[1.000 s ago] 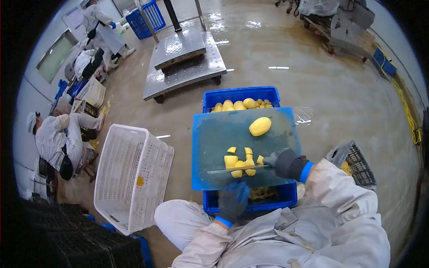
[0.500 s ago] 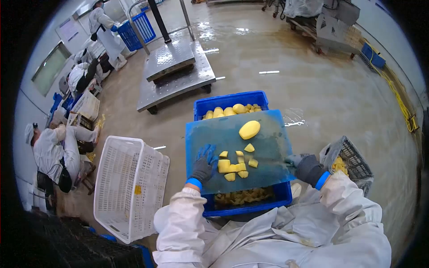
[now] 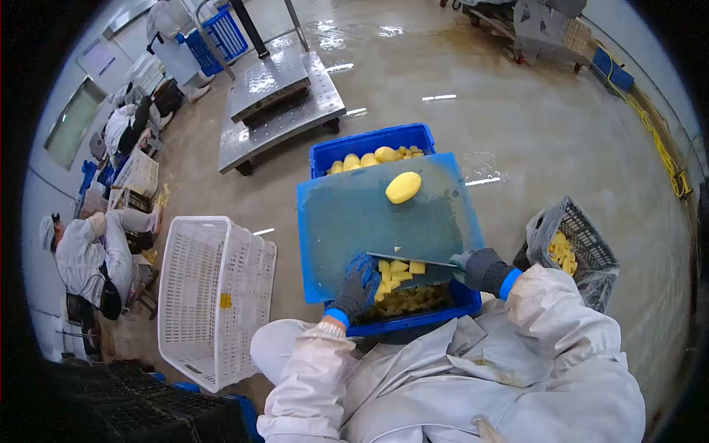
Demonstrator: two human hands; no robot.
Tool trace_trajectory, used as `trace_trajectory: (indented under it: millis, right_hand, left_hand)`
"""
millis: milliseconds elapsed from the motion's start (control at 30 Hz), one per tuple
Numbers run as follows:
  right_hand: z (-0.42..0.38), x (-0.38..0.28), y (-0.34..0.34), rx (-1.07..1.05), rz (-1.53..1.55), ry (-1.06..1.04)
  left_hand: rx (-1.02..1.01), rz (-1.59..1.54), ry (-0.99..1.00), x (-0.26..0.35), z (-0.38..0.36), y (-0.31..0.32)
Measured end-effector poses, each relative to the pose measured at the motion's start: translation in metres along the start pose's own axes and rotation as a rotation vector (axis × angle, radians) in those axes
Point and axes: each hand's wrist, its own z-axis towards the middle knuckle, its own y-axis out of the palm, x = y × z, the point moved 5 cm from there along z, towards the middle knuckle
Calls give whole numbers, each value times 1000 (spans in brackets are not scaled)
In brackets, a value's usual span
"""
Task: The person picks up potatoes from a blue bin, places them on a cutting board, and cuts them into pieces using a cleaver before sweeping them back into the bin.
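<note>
My right hand (image 3: 484, 271), in a dark glove, is closed on a knife (image 3: 436, 263). Its blade lies across the blue cutting board (image 3: 343, 214), behind a group of cut potato pieces (image 3: 399, 274) at the near edge. At the left end of those pieces is my left hand (image 3: 357, 284), gloved, open and cupped beside them. A whole peeled potato (image 3: 404, 188) rests toward the board's far side. Under the near edge, a blue bin (image 3: 425, 322) holds many cut pieces (image 3: 413, 299).
A far blue bin (image 3: 417, 133) holds peeled potatoes. On my left stands a white crate (image 3: 193, 295); on my right, a lined crate (image 3: 591, 247) with yellow pieces. A metal platform scale (image 3: 295, 122) is ahead. Co-workers, one a seated person (image 3: 85, 255), are along the left wall.
The cut pieces have moved from mid-board to the near edge, gathered in front of the knife blade. My left hand has shifted nearer and right; my right hand has moved slightly left.
</note>
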Motion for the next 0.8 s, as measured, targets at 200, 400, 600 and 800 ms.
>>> trace_trajectory:
  millis: [200, 400, 600, 800]
  right_hand:
    - [-32, -2, 13, -201, 39, -30]
    - [-33, -11, 31, -51, 201, -95]
    - [-35, 11, 8, 72, 790, 207]
    - [-25, 47, 8, 530, 1769, 533]
  left_hand:
    - [-70, 25, 46, 44, -42, -2]
    - [-149, 61, 34, 87, -39, 26]
    - [-27, -172, 47, 83, 27, 14]
    - [-8, 261, 18, 59, 185, -18]
